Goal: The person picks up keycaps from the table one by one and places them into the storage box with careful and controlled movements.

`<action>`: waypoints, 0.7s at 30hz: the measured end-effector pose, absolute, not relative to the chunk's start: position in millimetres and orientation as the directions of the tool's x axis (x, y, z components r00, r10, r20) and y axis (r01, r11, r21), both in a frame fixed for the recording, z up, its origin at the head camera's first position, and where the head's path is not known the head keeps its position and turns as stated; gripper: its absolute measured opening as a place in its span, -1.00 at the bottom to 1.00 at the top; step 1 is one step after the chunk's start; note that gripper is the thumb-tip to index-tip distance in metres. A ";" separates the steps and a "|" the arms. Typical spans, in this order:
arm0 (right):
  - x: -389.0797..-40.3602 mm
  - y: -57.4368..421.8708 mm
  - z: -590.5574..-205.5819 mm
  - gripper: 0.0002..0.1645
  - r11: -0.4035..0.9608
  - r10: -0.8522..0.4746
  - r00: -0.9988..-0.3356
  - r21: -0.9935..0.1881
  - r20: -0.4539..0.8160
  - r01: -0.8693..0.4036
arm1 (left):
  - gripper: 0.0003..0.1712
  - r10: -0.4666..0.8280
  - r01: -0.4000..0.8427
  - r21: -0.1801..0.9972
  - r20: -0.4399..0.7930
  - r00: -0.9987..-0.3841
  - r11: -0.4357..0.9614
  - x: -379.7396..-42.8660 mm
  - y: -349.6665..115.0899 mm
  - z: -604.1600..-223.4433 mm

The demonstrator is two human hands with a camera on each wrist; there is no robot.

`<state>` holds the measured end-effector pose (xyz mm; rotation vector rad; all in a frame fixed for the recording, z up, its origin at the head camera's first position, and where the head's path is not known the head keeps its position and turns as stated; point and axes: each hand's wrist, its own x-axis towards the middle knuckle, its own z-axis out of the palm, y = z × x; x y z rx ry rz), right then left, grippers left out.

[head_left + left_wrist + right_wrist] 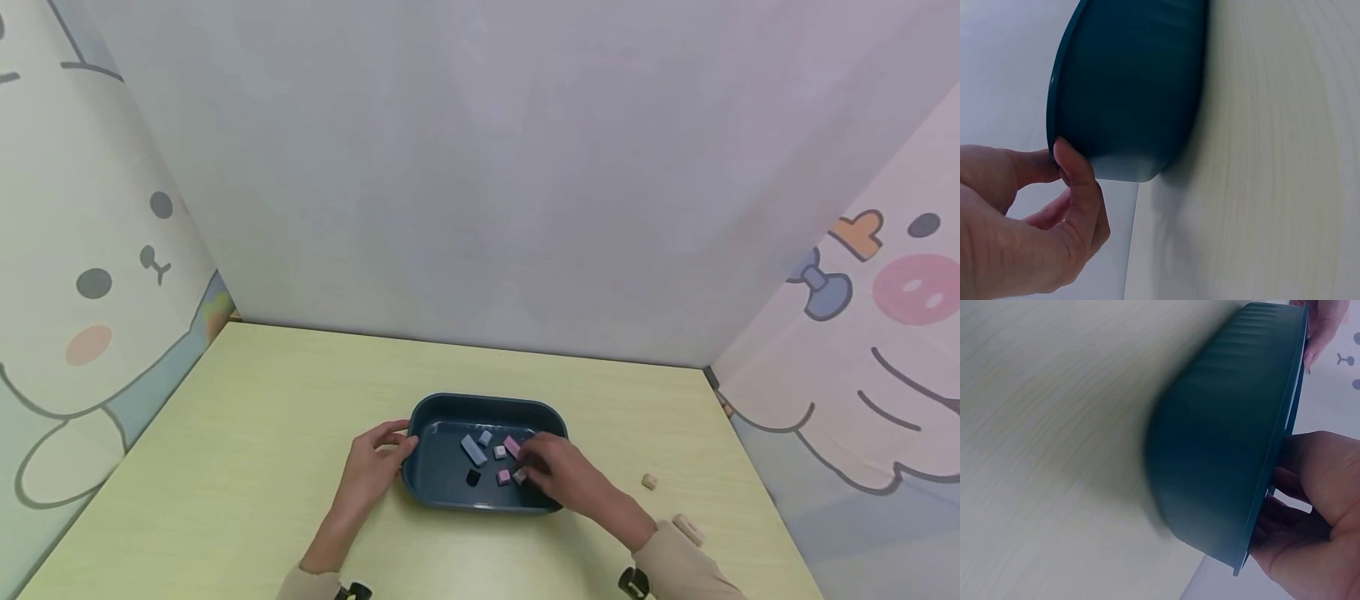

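A dark teal tray (442, 497) with a raised rim stands on the table in front of the person. The left hand (375, 460) pinches its left rim between thumb and fingers, seen close up in the left wrist view. Inside the tray lie two blue blocks (473, 451), a pink bar (512, 447), a pink cube (503, 477), a white cube (500, 452) and a black cube (473, 477). The right hand (564, 473) reaches over the right rim with curled fingers, its fingertips right at a small pale cube (519, 476). I cannot tell whether they grip it.
Right of the tray, a small wooden cube (649, 482) and a longer wooden block (688, 529) lie on the pale yellow table (315, 392). A white curtain (480, 183) hangs behind the table, and cartoon-printed cloth (885, 350) flanks it.
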<state>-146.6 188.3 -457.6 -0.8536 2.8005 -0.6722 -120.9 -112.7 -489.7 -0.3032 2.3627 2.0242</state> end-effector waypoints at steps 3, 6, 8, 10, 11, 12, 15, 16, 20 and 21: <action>-146.3 190.3 -458.4 -0.81 0.743 -0.542 -0.840 -0.461 0.010 -0.485 | -0.56 -0.133 -0.149 0.979 -0.131 -0.982 0.138 -121.3 -113.6 -490.3; -146.0 192.6 -459.1 -0.81 0.740 -0.530 -0.848 -0.474 0.027 -0.478 | -0.56 -0.134 -0.152 0.979 -0.133 -0.982 0.138 -121.2 -113.5 -490.1; -145.1 194.0 -458.6 -0.80 0.736 -0.521 -0.853 -0.485 0.041 -0.473 | -0.57 -0.135 -0.156 0.978 -0.137 -0.981 0.141 -120.7 -113.2 -489.7; -143.8 195.5 -457.7 -0.80 0.731 -0.511 -0.857 -0.496 0.058 -0.469 | -0.59 -0.138 -0.160 0.976 -0.140 -0.981 0.145 -120.2 -112.8 -489.1; -143.1 196.3 -457.3 -0.80 0.729 -0.506 -0.860 -0.499 0.067 -0.468 | -0.60 -0.138 -0.160 0.976 -0.140 -0.980 0.146 -120.0 -112.6 -488.9; -142.4 197.2 -456.9 -0.80 0.727 -0.500 -0.862 -0.502 0.080 -0.468 | -0.60 -0.140 -0.161 0.976 -0.141 -0.980 0.145 -120.1 -112.5 -488.9; -140.8 200.1 -456.0 -0.80 0.722 -0.484 -0.867 -0.505 0.118 -0.473 | -0.61 -0.143 -0.163 0.975 -0.142 -0.980 0.148 -119.7 -112.4 -488.2; -140.7 201.4 -456.2 -0.80 0.719 -0.480 -0.867 -0.507 0.132 -0.475 | -0.60 -0.141 -0.158 0.976 -0.137 -0.981 0.151 -119.9 -112.6 -488.3; -141.1 207.0 -457.2 -0.80 0.697 -0.467 -0.867 -0.532 0.172 -0.481 | -0.58 -0.136 -0.156 0.976 -0.135 -0.981 0.155 -121.0 -113.0 -489.4; -141.2 208.3 -457.6 -0.80 0.694 -0.461 -0.869 -0.539 0.177 -0.478 | -0.57 -0.135 -0.154 0.976 -0.134 -0.982 0.155 -121.3 -113.1 -489.6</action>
